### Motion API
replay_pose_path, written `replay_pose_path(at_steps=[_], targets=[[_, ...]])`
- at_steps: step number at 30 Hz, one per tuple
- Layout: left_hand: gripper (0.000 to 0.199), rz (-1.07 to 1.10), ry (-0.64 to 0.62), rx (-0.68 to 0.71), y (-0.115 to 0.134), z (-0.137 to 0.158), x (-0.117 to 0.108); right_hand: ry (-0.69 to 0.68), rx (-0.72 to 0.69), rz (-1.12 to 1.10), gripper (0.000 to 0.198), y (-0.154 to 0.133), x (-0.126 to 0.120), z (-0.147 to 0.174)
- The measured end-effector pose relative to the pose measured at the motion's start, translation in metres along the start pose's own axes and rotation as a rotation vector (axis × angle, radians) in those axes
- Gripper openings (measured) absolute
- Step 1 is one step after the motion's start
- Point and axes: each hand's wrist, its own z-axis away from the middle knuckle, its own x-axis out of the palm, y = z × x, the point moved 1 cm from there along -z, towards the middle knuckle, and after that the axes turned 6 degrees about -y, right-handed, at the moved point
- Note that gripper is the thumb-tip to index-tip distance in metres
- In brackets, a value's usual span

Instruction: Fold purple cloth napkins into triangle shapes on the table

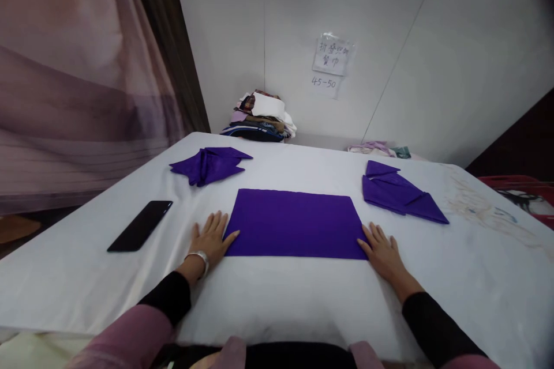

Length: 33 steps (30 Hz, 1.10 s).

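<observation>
My left hand [211, 238] and right hand [382, 251] lie spread, gripping nothing, at the side edges of the purple cloth [295, 223] flat on the table [294, 294], where light, even pressure should keep it smooth.

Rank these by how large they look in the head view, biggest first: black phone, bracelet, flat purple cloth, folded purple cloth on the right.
1. Flat purple cloth
2. Folded purple cloth on the right
3. Black phone
4. Bracelet
</observation>
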Motion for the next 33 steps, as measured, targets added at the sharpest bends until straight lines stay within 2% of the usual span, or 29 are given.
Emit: replay_pose_path(at_steps=[3,5,8,11,14,16,18,24,27,30,33], targets=[[0.070,0.000,0.012,0.019,0.006,-0.011,-0.010,0.023,-0.054,-0.035,0.060,-0.026,-0.016,-0.008],[0.067,0.017,0.032,0.100,0.028,-0.023,-0.019,0.023,-0.171,-0.102,0.064,-0.066,-0.032,-0.022],[0.060,0.040,0.031,0.291,0.073,-0.047,-0.029,-0.001,-0.410,-0.200,0.068,-0.143,-0.053,-0.048],[0.052,0.038,0.001,0.409,0.107,-0.071,-0.029,-0.049,-0.553,-0.244,0.067,-0.209,-0.058,-0.074],[0.051,0.040,-0.011,0.376,0.115,-0.092,-0.024,-0.090,-0.579,-0.251,0.065,-0.239,-0.053,-0.098],[0.054,0.049,-0.007,0.344,0.111,-0.101,-0.019,-0.096,-0.575,-0.248,0.067,-0.234,-0.048,-0.112],[0.059,0.066,0.000,0.338,0.105,-0.105,-0.014,-0.095,-0.530,-0.242,0.069,-0.212,-0.043,-0.124],[0.066,0.098,0.008,0.352,0.100,-0.108,-0.006,-0.068,-0.141,-0.170,0.066,-0.095,-0.022,-0.137],[0.066,0.098,0.008,0.348,0.101,-0.109,-0.005,-0.059,-0.048,-0.123,0.064,-0.056,-0.014,-0.130],[0.067,0.110,-0.008,0.347,0.102,-0.111,-0.010,-0.062,-0.021,-0.107,0.064,-0.043,-0.015,-0.125],[0.068,0.171,-0.054,0.318,0.101,-0.109,-0.018,-0.096,0.004,-0.133,0.064,-0.049,-0.026,-0.120]])
